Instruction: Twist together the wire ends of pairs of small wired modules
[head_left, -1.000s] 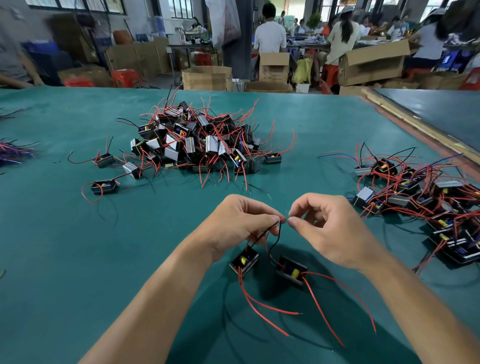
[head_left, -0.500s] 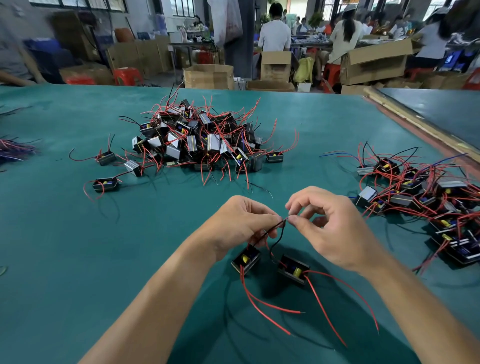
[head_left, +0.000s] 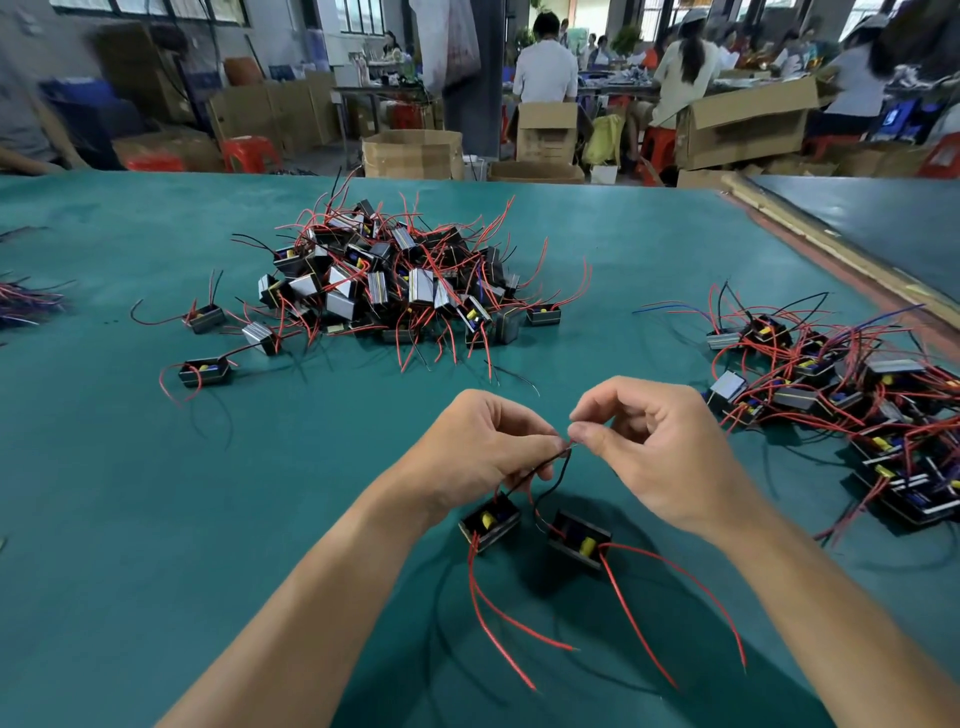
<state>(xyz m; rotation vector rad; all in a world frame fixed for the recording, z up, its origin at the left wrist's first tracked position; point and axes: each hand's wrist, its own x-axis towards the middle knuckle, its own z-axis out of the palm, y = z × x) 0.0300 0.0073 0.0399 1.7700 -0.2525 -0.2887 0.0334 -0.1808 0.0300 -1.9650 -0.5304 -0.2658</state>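
Observation:
Two small black modules hang just below my hands: the left module (head_left: 489, 521) and the right module (head_left: 580, 538), each with yellow parts inside and red wires trailing toward me. Their black wires (head_left: 551, 470) rise and meet between my fingertips. My left hand (head_left: 480, 451) pinches the black wires just below the joint. My right hand (head_left: 657, 452) pinches the bare wire ends between thumb and forefinger, right against the left fingertips. The joint itself is mostly hidden by the fingers.
A big heap of loose modules (head_left: 400, 283) with red wires lies mid-table, with three stray modules (head_left: 204, 372) to its left. A spread of wired modules (head_left: 852, 395) lies at the right. The green table (head_left: 104, 493) ends at a taped edge (head_left: 831, 249) on the right. Cardboard boxes and people stand beyond.
Both hands stayed together over the pair, shifting slightly while the right thumb and forefinger worked the wire ends. The modules hang in much the same place.

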